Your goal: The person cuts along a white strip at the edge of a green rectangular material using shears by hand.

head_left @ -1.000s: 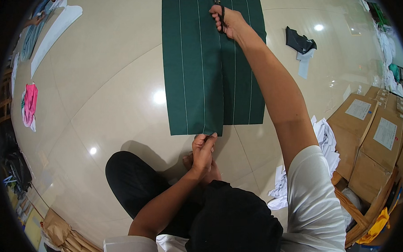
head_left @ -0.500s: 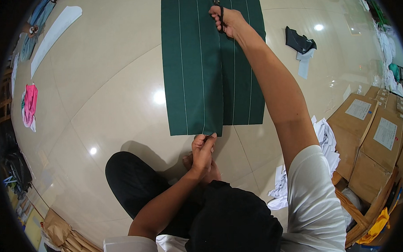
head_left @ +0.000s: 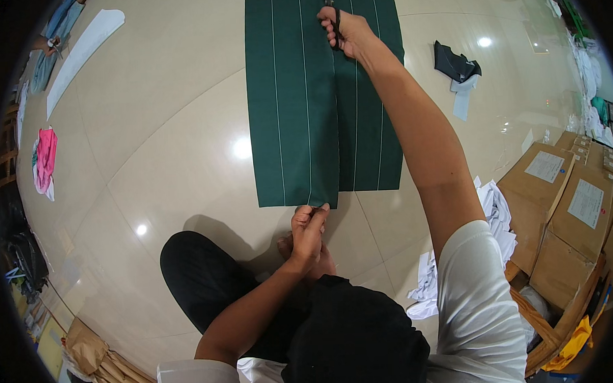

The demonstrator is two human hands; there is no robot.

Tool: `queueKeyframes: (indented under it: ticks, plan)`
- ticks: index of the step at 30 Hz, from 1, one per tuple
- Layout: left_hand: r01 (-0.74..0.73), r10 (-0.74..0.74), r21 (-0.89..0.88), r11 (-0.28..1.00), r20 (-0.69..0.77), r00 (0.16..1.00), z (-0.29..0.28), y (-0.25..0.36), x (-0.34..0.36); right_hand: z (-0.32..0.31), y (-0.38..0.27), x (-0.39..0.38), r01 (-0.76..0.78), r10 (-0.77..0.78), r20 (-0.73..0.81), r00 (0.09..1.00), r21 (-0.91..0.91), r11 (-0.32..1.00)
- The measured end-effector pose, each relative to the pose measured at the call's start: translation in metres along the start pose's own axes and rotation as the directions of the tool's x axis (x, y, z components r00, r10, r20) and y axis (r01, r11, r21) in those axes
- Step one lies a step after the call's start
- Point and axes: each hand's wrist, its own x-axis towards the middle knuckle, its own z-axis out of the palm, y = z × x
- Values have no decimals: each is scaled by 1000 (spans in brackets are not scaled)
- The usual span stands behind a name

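Observation:
Dark green fabric (head_left: 294, 124) with thin pale lengthwise lines lies on the tiled floor in front of me and runs out of view at the far edge. A long cut or edge divides it lengthwise, the left part reaching a little nearer to me. My right hand (head_left: 341, 33) is stretched far forward, its fingers wrapped round the black handles of scissors (head_left: 336, 28); their blades point away, partly beyond the top edge. Close to my body, my left hand (head_left: 309, 226) pinches the near edge of the left part, by its right corner.
To the right are cardboard boxes (head_left: 546, 203), crumpled white cloth (head_left: 498, 215) and a black scrap (head_left: 456, 61). On the left lie a long white piece (head_left: 82, 54) and a pink cloth (head_left: 45, 160). Another person's hand (head_left: 48, 45) shows at the far left.
My hands, the scissors and the green fabric stay almost exactly in place. At the far left, the other person's hand has shifted slightly.

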Motion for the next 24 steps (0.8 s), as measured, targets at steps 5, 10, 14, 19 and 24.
queueKeyframes:
  ticks: [5, 10, 14, 19, 24]
  plan:
    - [11, -11, 12, 1000, 6, 1000, -1, 2, -1, 3, -7, 2, 6, -6, 26, 1000, 0, 1000]
    - [13, -13, 8, 1000, 8, 1000, -1, 2, -1, 4, -9, 9, -12, 12, 2, 1000, 5, 1000]
    - [13, -13, 0, 1000, 9, 1000, -1, 0, -1, 4, -8, 14, -7, 7, -2, 1000, 12, 1000]
    - [7, -7, -3, 1000, 20, 1000, -4, -2, 0, 5, -8, 14, 13, -13, -4, 1000, 37, 999]
    - [13, -13, -3, 1000, 20, 1000, -3, 0, -1, 4, -9, 15, 23, -23, -1, 1000, 18, 1000]
